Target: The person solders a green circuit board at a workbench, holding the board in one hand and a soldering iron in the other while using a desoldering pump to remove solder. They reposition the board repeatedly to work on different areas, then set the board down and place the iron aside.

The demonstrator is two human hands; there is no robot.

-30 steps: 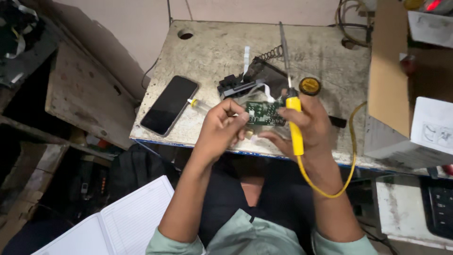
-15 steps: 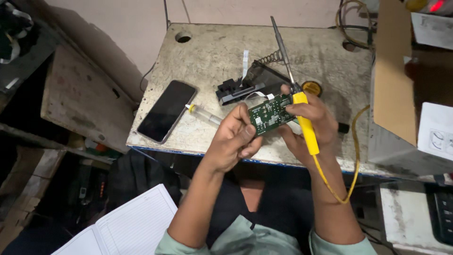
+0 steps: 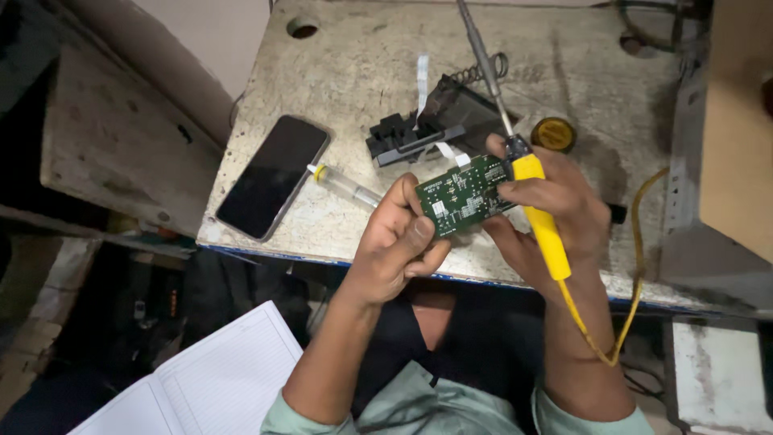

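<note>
**A:** I'm watching the head view now. The green circuit board (image 3: 465, 194) is coming up off the worn bench top (image 3: 346, 72); a second ago it was lying low near the black part, and now both hands are holding it in the air above the bench's front edge, tilted toward the camera. To me that reads as inspecting the board rather than working on it.

**B:** How are the hands sitting?

**A:** The left hand (image 3: 398, 250) is curling closed on the board's left end, thumb pressing up under its lower edge. The right hand (image 3: 555, 217) is doing double duty: fingers are closing round the yellow-handled soldering iron (image 3: 541, 221) and also bracing the board's right end. The iron's shaft is pointing away, up over the bench, so the tip is well clear of the board.

**B:** Anything you're not getting?

**A:** Plenty. The iron's tip is running out of the top of the frame. The right fingers are covering the board's right edge, so I cannot tell how firmly it is pinched there. The black part (image 3: 419, 133) with its white ribbon is too dark to identify. The phone (image 3: 274, 176), the small syringe (image 3: 345, 184) and the round tin (image 3: 553, 134) are lying apart on the bench. The open notebook (image 3: 209, 379) is getting cut off at the bottom.
</note>
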